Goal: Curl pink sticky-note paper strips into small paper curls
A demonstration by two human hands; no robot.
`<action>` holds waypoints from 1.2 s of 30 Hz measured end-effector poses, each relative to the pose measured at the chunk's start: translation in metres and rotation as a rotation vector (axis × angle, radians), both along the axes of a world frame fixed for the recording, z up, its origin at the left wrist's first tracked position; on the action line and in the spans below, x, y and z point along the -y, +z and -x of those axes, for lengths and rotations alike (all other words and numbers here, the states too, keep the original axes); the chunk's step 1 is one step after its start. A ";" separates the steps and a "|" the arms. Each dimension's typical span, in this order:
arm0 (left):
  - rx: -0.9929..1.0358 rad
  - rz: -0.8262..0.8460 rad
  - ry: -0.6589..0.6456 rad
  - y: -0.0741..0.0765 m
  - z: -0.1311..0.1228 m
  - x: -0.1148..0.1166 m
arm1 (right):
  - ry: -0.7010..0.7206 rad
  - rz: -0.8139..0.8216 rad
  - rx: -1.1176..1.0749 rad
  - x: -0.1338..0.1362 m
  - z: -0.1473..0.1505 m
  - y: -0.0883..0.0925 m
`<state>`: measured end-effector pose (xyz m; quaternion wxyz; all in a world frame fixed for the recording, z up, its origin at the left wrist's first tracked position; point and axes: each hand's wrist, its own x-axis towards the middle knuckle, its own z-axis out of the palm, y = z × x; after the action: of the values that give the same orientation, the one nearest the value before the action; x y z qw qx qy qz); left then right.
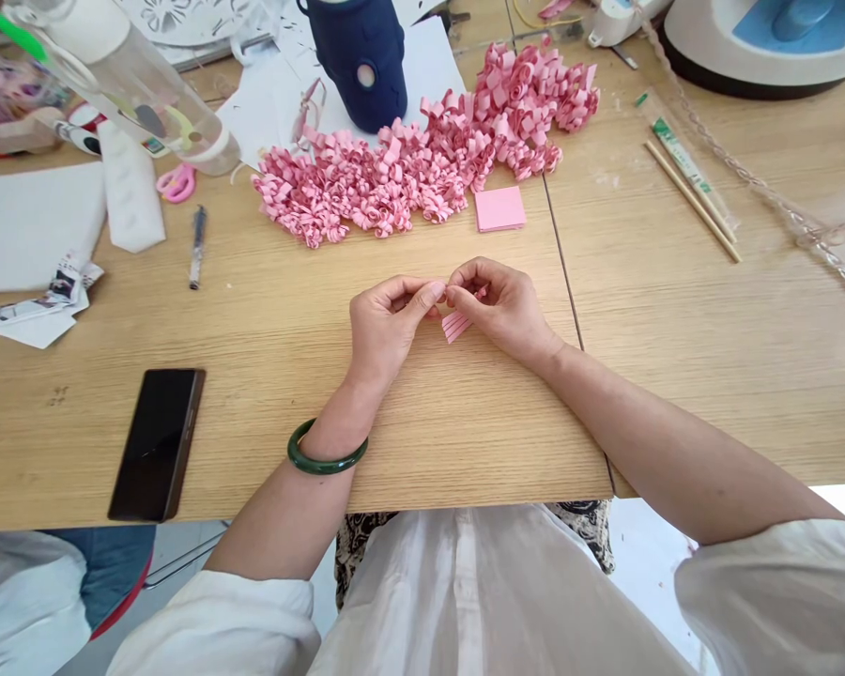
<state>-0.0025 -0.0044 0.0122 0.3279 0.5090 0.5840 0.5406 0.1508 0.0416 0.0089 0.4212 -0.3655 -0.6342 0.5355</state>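
Note:
A small pink paper cut into strips [455, 326] shows below my fingertips, its striped end pointing down toward me. My left hand [394, 324] pinches at the paper with thumb and forefinger, a green bangle on that wrist. Meeting it from the other side, my right hand [499, 305] is closed on the same paper, with thumb and forefinger together. Part of the paper is hidden behind the fingers. Just beyond my hands lie a stack of pink paper pieces [499, 208] and a long heap of curled pink paper flowers [380, 183].
A dark blue cup [361, 66] stands behind the heap. On the left are a phone [156, 444], a pen [197, 246], pink scissors [176, 183] and a clear bottle [147, 84]. To the right lie wooden sticks [694, 200] and a twisted cord [753, 178]. Another person sits at lower left.

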 end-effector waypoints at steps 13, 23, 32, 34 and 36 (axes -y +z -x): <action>-0.038 -0.058 0.011 0.000 0.000 0.001 | 0.018 -0.022 -0.009 0.000 0.000 -0.002; 0.050 -0.034 0.007 -0.005 0.002 -0.002 | 0.030 -0.062 0.013 -0.001 -0.001 -0.005; 0.066 -0.016 -0.011 0.000 -0.001 0.000 | 0.003 -0.041 0.014 0.000 0.000 0.000; 0.093 0.024 -0.019 0.000 -0.001 0.000 | -0.018 -0.048 0.036 0.000 -0.001 0.001; 0.114 0.045 -0.026 -0.001 0.000 0.000 | -0.029 -0.050 0.048 0.000 -0.001 0.001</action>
<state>-0.0022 -0.0042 0.0112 0.3789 0.4775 0.5697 0.5512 0.1518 0.0417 0.0094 0.4227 -0.3767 -0.6519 0.5044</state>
